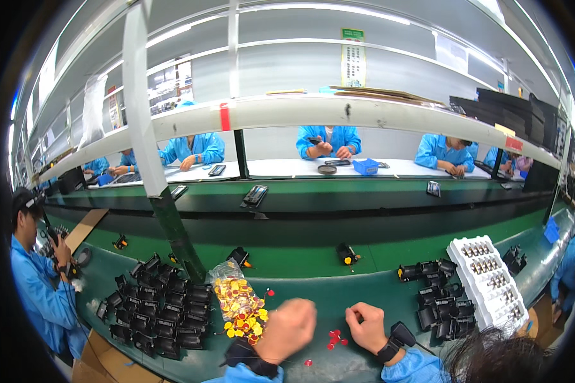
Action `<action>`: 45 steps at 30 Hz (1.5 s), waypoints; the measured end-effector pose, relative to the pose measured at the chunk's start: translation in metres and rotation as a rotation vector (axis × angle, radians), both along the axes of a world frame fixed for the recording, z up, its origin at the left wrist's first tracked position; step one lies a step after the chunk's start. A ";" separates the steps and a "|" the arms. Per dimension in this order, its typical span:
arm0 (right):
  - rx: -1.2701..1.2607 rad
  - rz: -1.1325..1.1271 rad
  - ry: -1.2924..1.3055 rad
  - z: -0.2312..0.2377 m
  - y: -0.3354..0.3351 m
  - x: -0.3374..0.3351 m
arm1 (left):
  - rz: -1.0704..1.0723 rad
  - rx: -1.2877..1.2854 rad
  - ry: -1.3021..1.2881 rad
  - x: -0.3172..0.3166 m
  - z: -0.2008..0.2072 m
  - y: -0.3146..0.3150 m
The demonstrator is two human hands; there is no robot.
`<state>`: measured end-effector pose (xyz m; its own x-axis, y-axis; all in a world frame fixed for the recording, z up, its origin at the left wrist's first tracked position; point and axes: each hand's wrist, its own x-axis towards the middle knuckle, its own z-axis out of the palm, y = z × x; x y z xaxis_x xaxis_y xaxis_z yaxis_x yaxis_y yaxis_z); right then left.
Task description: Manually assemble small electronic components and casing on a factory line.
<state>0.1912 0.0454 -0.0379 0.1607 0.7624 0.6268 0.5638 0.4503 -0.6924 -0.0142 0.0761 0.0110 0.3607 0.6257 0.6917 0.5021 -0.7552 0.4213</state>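
Observation:
My left hand is closed above the green bench, its fingertips turned away. Just beside it, yellow and red discs spill from a clear plastic bag. Across a short gap, my right hand is curled with thumb and index finger together. What either hand holds, if anything, is hidden or too small to make out. Several small red pieces lie on the bench between the hands, nearest the right one. Both wrists wear black bands.
Black plastic housings are massed at the left; another group sits right, beside a white tray of metal parts. A post rises behind the bag. Beyond runs a green conveyor with devices. A co-worker stands left; others sit opposite.

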 end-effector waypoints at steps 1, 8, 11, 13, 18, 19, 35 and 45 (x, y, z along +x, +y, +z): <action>0.009 0.036 0.014 0.004 -0.007 0.000 | 0.139 0.091 0.108 -0.011 0.009 0.008; -0.019 0.092 0.022 0.003 -0.011 0.007 | 0.379 -0.318 0.534 -0.069 0.012 0.044; 0.000 0.094 0.004 0.006 -0.011 0.005 | 0.265 -0.412 0.632 -0.057 0.014 0.030; 0.003 0.105 0.010 0.007 -0.011 0.002 | 0.244 -0.333 0.824 -0.042 0.000 0.022; 0.034 0.106 0.011 0.013 -0.014 0.003 | 0.279 -0.252 0.832 -0.036 -0.008 0.035; 0.023 0.106 0.035 0.010 -0.013 0.002 | 0.281 -0.281 0.674 -0.042 -0.004 0.034; -0.782 1.050 1.086 0.024 -0.021 -0.005 | -0.519 -0.950 -0.431 0.007 0.005 -0.019; -0.642 0.774 1.080 0.023 -0.020 0.003 | -0.423 -1.029 -0.480 0.019 -0.015 -0.018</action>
<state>0.1940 0.0250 -0.0150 -0.2480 0.9688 0.0000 -0.5759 -0.1474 -0.8041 0.0048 0.0583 -0.0040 0.5133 0.8561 0.0598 -0.0754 -0.0244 0.9969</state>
